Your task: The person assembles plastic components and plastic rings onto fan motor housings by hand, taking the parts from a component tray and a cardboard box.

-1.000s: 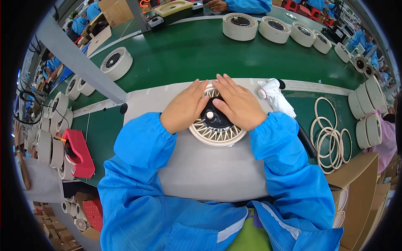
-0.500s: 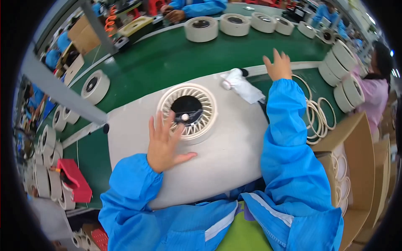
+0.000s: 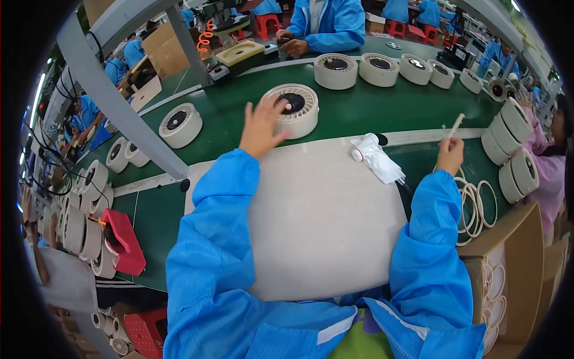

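A round cream fan-like unit (image 3: 305, 118) with radial slats and a black centre stands on the green surface past the far edge of the grey mat (image 3: 326, 233). Against its near left side is my left hand (image 3: 260, 128), fingers spread, some over the slatted top. My right hand (image 3: 451, 154), at the mat's far right, is closed on a thin cream ring (image 3: 457, 124) seen nearly edge-on. Below that hand lies a pile of cream rings (image 3: 472, 215). A white cloth-like bundle (image 3: 378, 160) rests on the mat's far right corner.
More round units (image 3: 336, 72) line the far side; others (image 3: 180, 125) stand left, and stacks (image 3: 508, 133) right. A grey post (image 3: 125, 99) rises at left, near a red holder (image 3: 124, 242). An open carton (image 3: 520, 269) holds rings at right. A co-worker (image 3: 335, 27) sits opposite.
The round unit has gone from the mat to the green surface beyond it, with my left hand following. My right hand, open before, has closed on a ring. The view has shifted.
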`<act>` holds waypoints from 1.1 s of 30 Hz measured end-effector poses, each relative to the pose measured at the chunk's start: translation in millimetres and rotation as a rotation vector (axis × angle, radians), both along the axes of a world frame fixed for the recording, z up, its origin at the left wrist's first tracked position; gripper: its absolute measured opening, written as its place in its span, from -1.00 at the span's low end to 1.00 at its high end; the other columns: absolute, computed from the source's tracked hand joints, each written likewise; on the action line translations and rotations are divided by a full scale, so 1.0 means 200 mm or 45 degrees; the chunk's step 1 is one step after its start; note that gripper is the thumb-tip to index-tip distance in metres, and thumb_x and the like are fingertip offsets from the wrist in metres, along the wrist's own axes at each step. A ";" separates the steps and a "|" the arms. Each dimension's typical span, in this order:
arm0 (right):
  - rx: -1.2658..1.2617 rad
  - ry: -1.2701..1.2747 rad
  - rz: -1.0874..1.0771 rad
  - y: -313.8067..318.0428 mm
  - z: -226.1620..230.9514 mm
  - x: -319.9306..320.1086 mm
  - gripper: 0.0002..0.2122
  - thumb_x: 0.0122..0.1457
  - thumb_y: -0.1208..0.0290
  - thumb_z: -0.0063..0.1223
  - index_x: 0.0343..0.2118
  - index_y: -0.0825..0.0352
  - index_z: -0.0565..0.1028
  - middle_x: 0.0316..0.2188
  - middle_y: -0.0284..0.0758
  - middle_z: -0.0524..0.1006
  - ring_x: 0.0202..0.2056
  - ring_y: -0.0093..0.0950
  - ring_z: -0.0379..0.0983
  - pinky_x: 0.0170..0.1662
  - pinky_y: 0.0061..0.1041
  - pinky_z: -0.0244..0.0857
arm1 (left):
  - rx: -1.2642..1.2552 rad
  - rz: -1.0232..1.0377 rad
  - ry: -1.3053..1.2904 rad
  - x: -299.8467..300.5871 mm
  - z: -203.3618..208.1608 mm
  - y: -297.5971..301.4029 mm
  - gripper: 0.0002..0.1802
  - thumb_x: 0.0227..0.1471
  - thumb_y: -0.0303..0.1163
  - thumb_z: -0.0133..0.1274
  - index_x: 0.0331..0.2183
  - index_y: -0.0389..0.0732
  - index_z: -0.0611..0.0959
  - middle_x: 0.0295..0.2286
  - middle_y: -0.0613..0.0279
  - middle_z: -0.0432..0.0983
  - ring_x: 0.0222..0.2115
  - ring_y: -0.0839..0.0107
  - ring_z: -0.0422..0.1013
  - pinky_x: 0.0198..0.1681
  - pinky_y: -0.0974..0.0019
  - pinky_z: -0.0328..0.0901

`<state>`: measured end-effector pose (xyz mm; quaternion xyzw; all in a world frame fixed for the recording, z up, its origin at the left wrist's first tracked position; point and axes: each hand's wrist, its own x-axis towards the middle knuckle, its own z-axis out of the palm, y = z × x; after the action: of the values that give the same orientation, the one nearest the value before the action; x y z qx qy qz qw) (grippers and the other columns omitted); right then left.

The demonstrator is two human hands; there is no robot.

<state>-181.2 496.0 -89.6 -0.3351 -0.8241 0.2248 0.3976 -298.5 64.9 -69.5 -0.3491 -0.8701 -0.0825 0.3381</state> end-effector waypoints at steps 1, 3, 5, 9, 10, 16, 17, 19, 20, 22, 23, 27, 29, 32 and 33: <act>-0.191 0.315 0.151 -0.01 0.02 -0.01 -0.82 0.03 0.33 -0.07 -0.39 0.33 0.44 -0.49 -0.31 0.47 -0.45 -0.44 0.38 -0.41 -0.61 0.20 | 0.087 0.126 0.023 -0.05 0.03 -0.09 -0.27 -0.27 -0.12 0.13 -0.03 -0.14 0.28 0.01 0.10 0.11 0.03 0.07 0.04 0.04 -0.07 -0.06; -0.602 0.932 0.450 -0.09 0.04 -0.03 -0.82 0.09 0.34 -0.11 -0.37 0.36 0.42 -0.56 -0.36 0.42 -0.50 -0.56 0.31 -0.44 -0.63 0.13 | 0.200 0.525 0.101 -0.15 0.06 -0.37 -0.21 -0.27 -0.06 0.14 0.00 -0.13 0.25 0.03 0.06 0.08 0.04 0.07 0.02 0.02 -0.06 -0.05; -0.671 0.930 0.501 -0.13 0.05 -0.05 -0.81 0.10 0.34 -0.12 -0.35 0.37 0.41 -0.57 -0.38 0.40 -0.51 -0.59 0.27 -0.44 -0.65 0.11 | 0.112 1.005 0.120 -0.21 0.04 -0.61 -0.17 -0.33 -0.07 0.18 0.01 -0.11 0.24 0.02 0.03 0.08 0.04 0.09 0.00 0.00 -0.09 -0.03; -0.772 0.865 0.586 -0.15 0.05 -0.06 -0.79 0.14 0.33 -0.14 -0.32 0.39 0.41 -0.59 -0.41 0.37 -0.53 -0.67 0.20 -0.46 -0.69 0.06 | -0.151 1.376 -0.269 -0.19 0.02 -0.86 -0.12 -0.40 -0.19 0.24 0.00 -0.16 0.23 -0.01 0.01 0.13 0.03 0.04 0.04 -0.01 -0.06 0.03; -0.774 0.785 0.612 -0.18 0.05 -0.07 -0.79 0.14 0.32 -0.13 -0.32 0.38 0.42 -0.60 -0.41 0.36 -0.54 -0.67 0.20 -0.46 -0.69 0.06 | -0.150 1.392 -0.263 -0.21 0.01 -0.93 -0.12 -0.40 -0.19 0.24 0.00 -0.16 0.23 -0.01 0.01 0.13 0.03 0.04 0.04 -0.01 -0.06 0.03; -0.548 0.550 0.592 -0.22 0.01 -0.11 -0.76 0.14 0.31 -0.12 -0.24 0.37 0.45 -0.61 -0.51 0.31 -0.59 -0.73 0.14 -0.56 -0.77 -0.05 | -0.113 0.878 -0.136 -0.15 -0.07 -0.86 -0.14 -0.42 -0.31 0.23 -0.01 -0.26 0.23 -0.03 -0.05 0.16 -0.01 -0.05 0.12 -0.02 0.04 0.11; -0.595 0.503 0.571 -0.21 0.01 -0.10 -0.75 0.14 0.32 -0.12 -0.22 0.37 0.44 -0.61 -0.52 0.32 -0.60 -0.73 0.14 -0.57 -0.76 -0.04 | 0.013 0.683 -0.095 -0.08 -0.05 -0.79 -0.15 -0.42 -0.33 0.23 -0.02 -0.28 0.24 -0.03 -0.06 0.17 -0.02 -0.07 0.13 -0.02 0.06 0.12; -0.703 0.412 0.538 -0.21 0.03 -0.07 -0.73 0.13 0.33 -0.11 -0.18 0.37 0.43 -0.61 -0.53 0.32 -0.61 -0.73 0.15 -0.60 -0.76 -0.04 | 0.146 0.384 -0.201 0.19 -0.04 -0.61 -0.20 -0.42 -0.37 0.20 -0.05 -0.31 0.27 -0.03 -0.09 0.16 -0.01 -0.09 0.10 -0.03 0.05 0.13; -0.708 0.404 0.533 -0.23 0.04 -0.06 -0.73 0.13 0.33 -0.11 -0.18 0.37 0.43 -0.61 -0.53 0.32 -0.61 -0.73 0.15 -0.60 -0.76 -0.04 | 0.074 0.196 -0.165 0.33 -0.02 -0.55 -0.22 -0.43 -0.38 0.19 -0.06 -0.31 0.29 -0.03 -0.09 0.16 0.00 -0.09 0.10 -0.03 0.06 0.13; -0.950 0.373 0.724 -0.33 0.11 -0.04 -0.72 0.12 0.34 -0.10 -0.15 0.37 0.42 -0.60 -0.54 0.33 -0.61 -0.74 0.16 -0.60 -0.75 -0.02 | -0.107 -0.068 -0.153 0.58 -0.01 -0.41 -0.23 -0.44 -0.39 0.19 -0.07 -0.30 0.31 -0.03 -0.10 0.17 -0.01 -0.08 0.10 -0.05 0.07 0.14; -1.071 0.356 0.815 -0.38 0.15 -0.03 -0.71 0.12 0.35 -0.10 -0.13 0.38 0.41 -0.59 -0.54 0.33 -0.61 -0.74 0.16 -0.60 -0.75 -0.02 | -0.224 -0.146 -0.175 0.66 -0.01 -0.35 -0.22 -0.46 -0.39 0.19 -0.06 -0.29 0.31 -0.04 -0.10 0.17 -0.02 -0.08 0.11 -0.05 0.09 0.15; -1.056 -0.033 1.439 -0.71 0.31 0.07 -0.74 0.11 0.41 -0.10 -0.15 0.37 0.42 -0.59 -0.53 0.33 -0.61 -0.77 0.15 -0.58 -0.78 0.02 | -0.376 -0.459 -0.113 0.82 0.00 -0.24 -0.24 -0.30 -0.28 0.14 -0.01 -0.25 0.25 -0.04 -0.07 0.18 -0.01 -0.02 0.12 -0.07 0.12 0.16; -0.879 -0.241 1.611 -0.89 0.34 0.09 -0.74 0.10 0.43 -0.11 -0.16 0.40 0.42 -0.54 -0.48 0.41 -0.58 -0.75 0.21 -0.54 -0.76 0.09 | 0.412 -0.483 -0.600 0.88 -0.02 -0.22 -0.31 -0.13 -0.19 0.01 0.02 -0.25 0.19 -0.03 -0.03 0.18 0.01 0.08 0.12 -0.05 0.17 0.16; -0.629 -0.174 1.749 -1.04 0.26 0.08 -0.75 0.10 0.46 -0.13 -0.17 0.44 0.42 -0.48 -0.41 0.47 -0.53 -0.69 0.28 -0.50 -0.69 0.16 | 1.145 -0.500 -1.066 0.87 0.07 -0.08 -0.32 0.00 -0.11 -0.15 0.06 -0.27 0.08 0.00 0.00 0.13 0.03 0.16 0.10 -0.01 0.21 0.11; -0.631 -0.180 1.739 -1.05 0.24 0.08 -0.75 0.10 0.46 -0.13 -0.17 0.44 0.42 -0.48 -0.41 0.47 -0.53 -0.69 0.28 -0.50 -0.69 0.16 | 1.476 -0.480 -1.292 0.88 0.14 -0.03 -0.31 0.05 -0.07 -0.25 0.08 -0.29 0.00 0.03 0.01 0.08 0.04 0.19 0.08 0.04 0.23 0.06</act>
<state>-164.3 286.0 -40.7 0.1600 -0.7979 0.5806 0.0270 -123.5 58.6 -41.3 -0.1787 -0.6625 -0.7274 0.0084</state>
